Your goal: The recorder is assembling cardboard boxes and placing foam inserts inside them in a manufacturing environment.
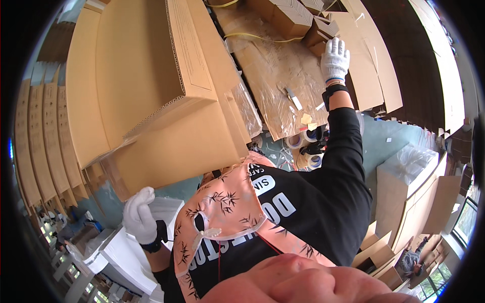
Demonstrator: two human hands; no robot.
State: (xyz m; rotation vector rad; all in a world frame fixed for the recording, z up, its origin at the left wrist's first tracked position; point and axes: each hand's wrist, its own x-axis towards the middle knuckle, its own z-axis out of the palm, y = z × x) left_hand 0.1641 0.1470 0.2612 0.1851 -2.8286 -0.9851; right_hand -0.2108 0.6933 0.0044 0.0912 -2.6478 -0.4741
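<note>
My right hand (335, 59), in a white knit glove, reaches forward with its fingers stretched out. It lies against the near side of a folded cardboard piece (321, 33), next to tall cardboard sheets (361, 65). My left hand (140, 216), gloved too, is raised at the lower left, its fingers bent and together with nothing visible in them. Just beyond it stands a large open cardboard box (166, 156), apparently apart from the hand. A box cutter (293, 99) rests on the film-covered work surface (273, 70) between the box and my right arm.
Rolls of tape (303, 146) are below the work surface's near edge. Yellow strapping (262, 36) crosses its far part. Upright cardboard sheets (43, 136) stand at far left. White foam blocks (126, 252) sit beside my left arm. Another person (413, 260) is in the distance at right.
</note>
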